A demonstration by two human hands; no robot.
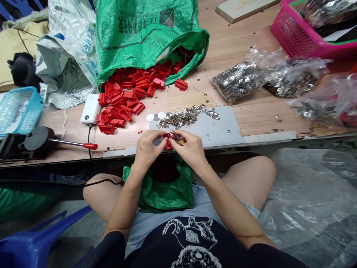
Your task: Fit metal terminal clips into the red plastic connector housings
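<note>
Between my two hands, at the table's front edge, is a small red plastic part (167, 140). My left hand (149, 146) pinches it from the left. My right hand (191, 146) is closed around tweezers with a yellow grip (182, 142), its fingertips also touching the red part. The tips of the tweezers are too small to make out. Just beyond my hands, a heap of small shiny metal pieces (184, 117) lies on a grey mat (223, 124). In my lap sits an open green bag (167, 199), its inside dark.
A large green sack (145, 33) spills red plastic parts (122, 100) onto the table. Bags of metal pieces (240, 80) and a pink basket (295, 35) stand right. Left are a white power bank (90, 108), a red-tipped lever (89, 146) and a blue basket (35, 106).
</note>
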